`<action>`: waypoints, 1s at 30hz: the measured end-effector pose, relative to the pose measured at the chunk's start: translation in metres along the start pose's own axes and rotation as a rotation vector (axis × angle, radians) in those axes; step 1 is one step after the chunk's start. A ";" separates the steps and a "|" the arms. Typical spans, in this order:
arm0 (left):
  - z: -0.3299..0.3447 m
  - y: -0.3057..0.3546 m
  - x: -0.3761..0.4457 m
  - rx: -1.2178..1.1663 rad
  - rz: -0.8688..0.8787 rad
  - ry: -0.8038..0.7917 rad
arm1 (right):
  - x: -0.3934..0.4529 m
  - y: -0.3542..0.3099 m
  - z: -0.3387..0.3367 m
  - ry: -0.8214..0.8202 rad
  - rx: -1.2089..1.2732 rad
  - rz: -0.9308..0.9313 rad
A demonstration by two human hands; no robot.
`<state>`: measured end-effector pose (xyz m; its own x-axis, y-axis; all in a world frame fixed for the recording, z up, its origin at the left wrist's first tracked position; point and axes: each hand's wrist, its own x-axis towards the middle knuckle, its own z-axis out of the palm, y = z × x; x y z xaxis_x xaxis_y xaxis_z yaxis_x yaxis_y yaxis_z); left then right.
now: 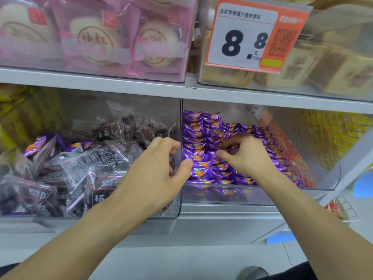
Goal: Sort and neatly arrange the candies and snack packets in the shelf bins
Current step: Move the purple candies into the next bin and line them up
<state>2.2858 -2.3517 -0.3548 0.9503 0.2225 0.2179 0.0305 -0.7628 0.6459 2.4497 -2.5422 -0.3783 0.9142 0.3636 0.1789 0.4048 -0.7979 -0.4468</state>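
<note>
Small purple candies (203, 136) lie in rows in the clear right bin (335, 172). The clear left bin (101, 218) is heaped with dark plum packets (105, 156), and a few stray purple candies (36, 145) lie at its left. My left hand (159, 168) grips the wall between the two bins, its fingers curled over it on the dark-packet side and its thumb against the purple candies. My right hand (248, 156) hovers low over the purple rows, bent fingertips and thumb touching the candies. No candy shows between its fingers.
Pink pastry packets (96, 41) and beige packets (302, 71) fill the bins above, behind a price tag (248, 37). The white shelf edge (121, 81) runs just over my hands. Red candies (292, 150) and yellow ones (333, 134) sit further right. A wire basket (347, 209) hangs lower right.
</note>
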 end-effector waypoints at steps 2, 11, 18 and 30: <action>0.001 -0.001 0.000 0.001 0.003 0.005 | 0.001 0.003 -0.001 -0.006 0.010 0.020; -0.009 -0.001 -0.005 -0.031 0.069 0.036 | -0.008 -0.007 -0.025 0.108 0.073 0.005; -0.066 -0.028 -0.021 0.146 0.049 0.119 | -0.049 -0.062 -0.034 0.016 0.500 -0.219; -0.132 -0.132 -0.070 0.474 -0.208 0.006 | -0.026 -0.238 0.016 -0.440 0.557 -0.554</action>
<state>2.1745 -2.1863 -0.3590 0.9075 0.4009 0.1253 0.3567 -0.8931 0.2741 2.3291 -2.3538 -0.2907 0.4546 0.8692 0.1945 0.6124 -0.1465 -0.7769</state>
